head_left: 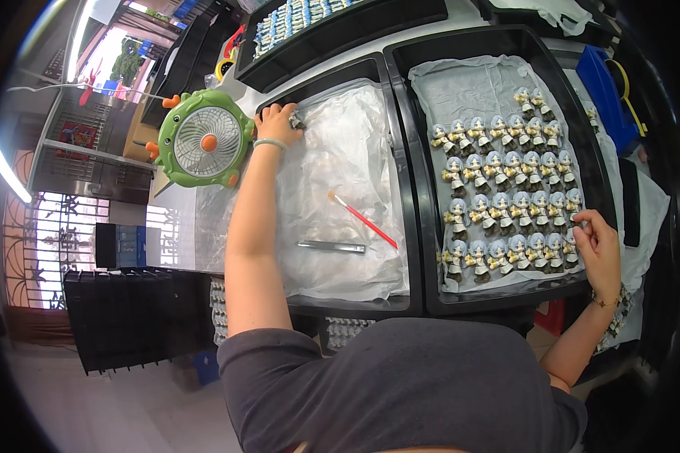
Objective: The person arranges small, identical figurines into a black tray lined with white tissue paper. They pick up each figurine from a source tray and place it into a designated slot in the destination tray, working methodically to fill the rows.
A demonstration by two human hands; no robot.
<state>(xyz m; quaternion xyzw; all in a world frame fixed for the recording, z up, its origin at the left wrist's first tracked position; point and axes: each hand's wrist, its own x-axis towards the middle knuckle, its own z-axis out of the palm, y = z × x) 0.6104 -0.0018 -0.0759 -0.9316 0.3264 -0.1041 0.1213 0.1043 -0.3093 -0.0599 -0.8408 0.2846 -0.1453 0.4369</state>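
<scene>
My left hand (275, 127) reaches into the far left corner of the middle black tray (406, 226). Its fingers close on a small figurine (296, 119), mostly covered by them. On the white paper lining (332, 151) of that tray lie a red-handled brush (366, 223) and metal tweezers (332, 247). My right hand (600, 249) is at the right edge of the right black tray (506, 300), its fingers curled and closed on a pale-haired figurine (570, 248) at the end of the nearest row. Several rows of matching figurines (514, 170) lie in this tray.
A green animal-shaped fan (204, 140) stands left of the middle tray. Behind is another black tray (340, 41) with blue-and-white pieces (302, 23). A blue bin (604, 98) is at the right. A black crate (140, 317) stands at the lower left.
</scene>
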